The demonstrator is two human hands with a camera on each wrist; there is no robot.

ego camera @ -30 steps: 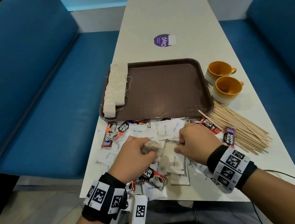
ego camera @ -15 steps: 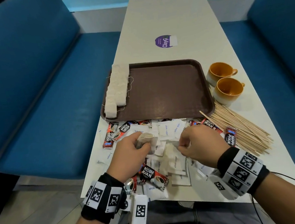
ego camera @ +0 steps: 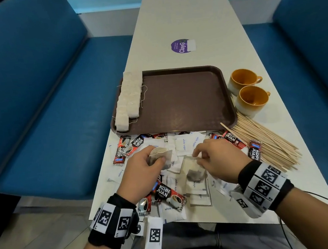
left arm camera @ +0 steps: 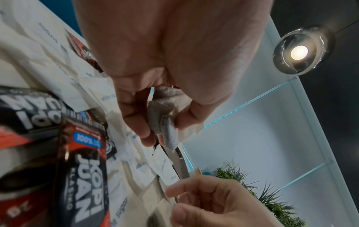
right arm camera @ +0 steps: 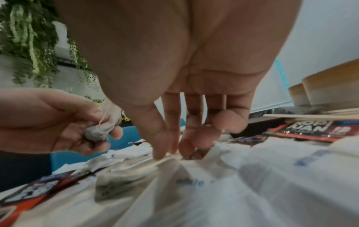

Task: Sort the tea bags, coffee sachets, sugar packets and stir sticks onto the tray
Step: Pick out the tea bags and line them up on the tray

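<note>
The left hand grips a tea bag, its fingers curled round the crumpled bag above the near-left part of the counter; the right hand reaches down with thumb and fingertips touching the top edge of a second tea bag, which lies on the loose pile near the near edge; whether those fingers have closed on the bag cannot be told. The tray sits at mid-counter; a row of tea bags lies along its left edge; the remaining tray surface is bare. Coffee sachets and white sugar packets lie mixed on the counter between the tray's near edge and the counter's near edge. Stir sticks lie in a fanned heap toward the counter's right edge, near the tray's near-right corner. Two orange cups stand just beside the tray's right edge; a purple sticker lies beyond the tray's far edge.
</note>
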